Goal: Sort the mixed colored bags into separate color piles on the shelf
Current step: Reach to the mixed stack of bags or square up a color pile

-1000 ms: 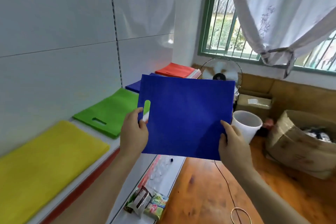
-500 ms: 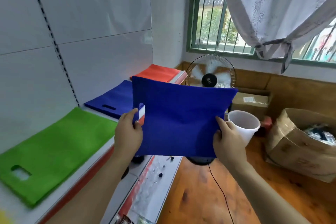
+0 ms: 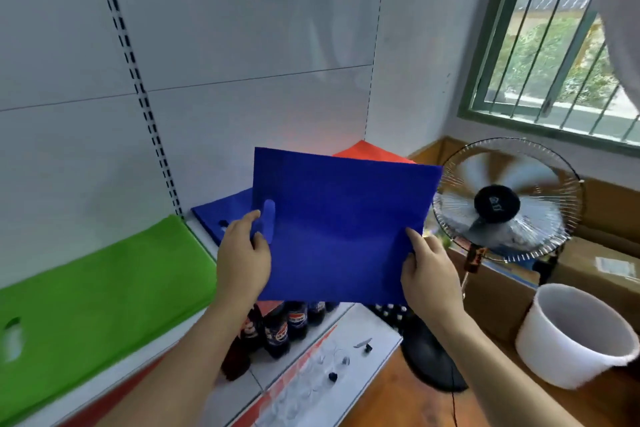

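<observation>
I hold a flat blue bag (image 3: pixel 339 222) up in front of me with both hands. My left hand (image 3: pixel 242 260) pinches its left edge beside the handle cutout, thumb on the front. My right hand (image 3: pixel 429 274) pinches its lower right corner. Behind the held bag, a pile of blue bags (image 3: pixel 221 215) lies on the shelf (image 3: pixel 138 360), partly hidden. An orange-red pile (image 3: pixel 367 152) shows just above the held bag's top edge. A green pile (image 3: pixel 100 288) lies on the shelf to the left.
Dark soda bottles (image 3: pixel 277 329) stand on the lower shelf under the held bag. A running fan (image 3: pixel 505 201) stands to the right, cardboard boxes (image 3: pixel 595 260) behind it and a white bucket (image 3: pixel 578 333) on the wooden floor. A barred window (image 3: pixel 561 38) is at the upper right.
My view has swung right along the shelf; the yellow pile has left the frame. The held blue bag has moved over the blue pile, both hands keeping their grip.
</observation>
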The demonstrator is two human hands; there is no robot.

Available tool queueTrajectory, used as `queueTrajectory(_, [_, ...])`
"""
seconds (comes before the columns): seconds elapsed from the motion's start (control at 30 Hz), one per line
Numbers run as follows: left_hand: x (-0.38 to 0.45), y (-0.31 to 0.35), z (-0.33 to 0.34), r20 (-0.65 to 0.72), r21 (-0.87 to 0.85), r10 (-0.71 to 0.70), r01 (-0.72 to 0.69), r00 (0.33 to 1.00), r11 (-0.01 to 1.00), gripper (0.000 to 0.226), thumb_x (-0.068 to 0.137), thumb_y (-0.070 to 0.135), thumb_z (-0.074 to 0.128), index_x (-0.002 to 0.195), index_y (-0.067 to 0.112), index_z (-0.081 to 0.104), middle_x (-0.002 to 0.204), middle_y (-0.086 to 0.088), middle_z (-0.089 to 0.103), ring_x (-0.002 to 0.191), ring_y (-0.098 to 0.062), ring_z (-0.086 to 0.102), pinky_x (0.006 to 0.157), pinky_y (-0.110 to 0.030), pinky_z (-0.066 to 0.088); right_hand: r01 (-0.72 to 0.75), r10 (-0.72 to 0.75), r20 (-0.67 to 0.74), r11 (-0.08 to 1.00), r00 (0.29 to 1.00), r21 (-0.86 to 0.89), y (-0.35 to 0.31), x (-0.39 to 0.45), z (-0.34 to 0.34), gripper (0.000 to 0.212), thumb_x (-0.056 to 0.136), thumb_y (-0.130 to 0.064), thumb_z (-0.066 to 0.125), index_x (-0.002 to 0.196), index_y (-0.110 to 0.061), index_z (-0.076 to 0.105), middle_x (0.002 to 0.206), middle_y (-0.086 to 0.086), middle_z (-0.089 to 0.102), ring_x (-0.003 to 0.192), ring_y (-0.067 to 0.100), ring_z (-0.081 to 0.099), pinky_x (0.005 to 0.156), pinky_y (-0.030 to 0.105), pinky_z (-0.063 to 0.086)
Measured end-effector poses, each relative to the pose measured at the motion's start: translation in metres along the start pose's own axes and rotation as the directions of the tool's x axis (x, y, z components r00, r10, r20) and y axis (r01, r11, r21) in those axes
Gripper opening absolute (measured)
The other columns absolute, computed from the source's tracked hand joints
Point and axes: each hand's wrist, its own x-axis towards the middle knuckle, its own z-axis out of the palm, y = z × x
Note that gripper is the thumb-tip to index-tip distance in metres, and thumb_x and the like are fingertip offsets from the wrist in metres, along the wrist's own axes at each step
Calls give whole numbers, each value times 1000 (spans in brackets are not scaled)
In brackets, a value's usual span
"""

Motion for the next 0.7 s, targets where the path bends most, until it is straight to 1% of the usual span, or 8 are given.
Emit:
queueTrajectory(0.07, [17, -15, 3, -60, 26, -26, 28, 998, 999, 43, 106, 12, 52, 149, 17, 55, 135, -1, 60, 87, 4, 53, 80, -19, 39, 46, -47, 37, 999, 998, 20, -5, 34, 25, 50, 105, -12, 47, 155, -14, 47, 135, 8, 57, 115, 33, 58, 90, 47, 55])
queueTrajectory(0.1, [23, -21, 3, -75, 28, -33, 35, 997, 999, 42, 106, 11, 52, 148, 17, 56, 134, -1, 60, 87, 4, 55, 80, -21, 40, 58, -60, 47, 998, 997, 33, -8, 46, 33, 50, 105, -12, 47, 155, -14, 48, 135, 9, 57, 116, 33, 58, 91, 49, 55])
queueTrajectory(0.17, [33, -32, 3, -103, 29, -43, 46, 994, 999, 41, 105, 9, 53, 145, 16, 58, 133, -2, 61, 96, -7, 60, 85, -29, 45, 79, -82, 59, 995, 995, 53, -16, 67, 48, 50, 104, -11, 48, 154, -14, 49, 133, 9, 57, 113, 35, 59, 89, 50, 54])
queueTrajectory(0.23, [47, -46, 7, -148, 42, -84, 91, 985, 995, 39, 104, 9, 53, 142, 17, 60, 130, -4, 63, 101, -20, 62, 85, -34, 48, 144, -147, 84, 989, 986, 46, -23, 94, 65, 50, 103, -10, 47, 153, -15, 50, 132, 8, 57, 111, 36, 60, 86, 49, 54])
queueTrajectory(0.33, [64, -62, 8, -184, 86, -118, 135, 976, 987, 37, 103, 9, 54, 139, 16, 62, 128, -5, 65, 105, -27, 65, 88, -41, 53, 216, -220, 98, 975, 971, 53, -37, 133, 89, 49, 104, -8, 46, 152, -14, 53, 133, 7, 58, 108, 34, 62, 83, 46, 55])
queueTrajectory(0.4, [71, -71, 9, -216, 136, -141, 173, 966, 976, 37, 102, 8, 55, 137, 13, 64, 132, -6, 67, 113, -28, 65, 94, -42, 54, 239, -247, 133, 968, 960, 69, -41, 150, 106, 49, 105, -8, 46, 152, -14, 53, 134, 5, 57, 106, 34, 63, 83, 45, 55])
queueTrajectory(0.53, [71, -83, 15, -239, 265, -170, 233, 956, 936, 36, 103, 13, 54, 138, 16, 63, 135, -1, 65, 111, -22, 66, 89, -37, 54, 287, -304, 231, 952, 924, 106, -48, 177, 133, 49, 106, -13, 44, 155, -15, 50, 141, 1, 52, 114, 29, 62, 92, 45, 55])
queueTrajectory(0.7, [70, -87, 29, -281, 412, -211, 316, 936, 854, 39, 101, 13, 55, 139, 12, 63, 135, -5, 65, 116, -24, 64, 93, -39, 55, 346, -378, 306, 926, 874, 153, -48, 207, 164, 48, 107, -13, 43, 155, -14, 50, 139, 0, 54, 113, 26, 60, 88, 45, 57])
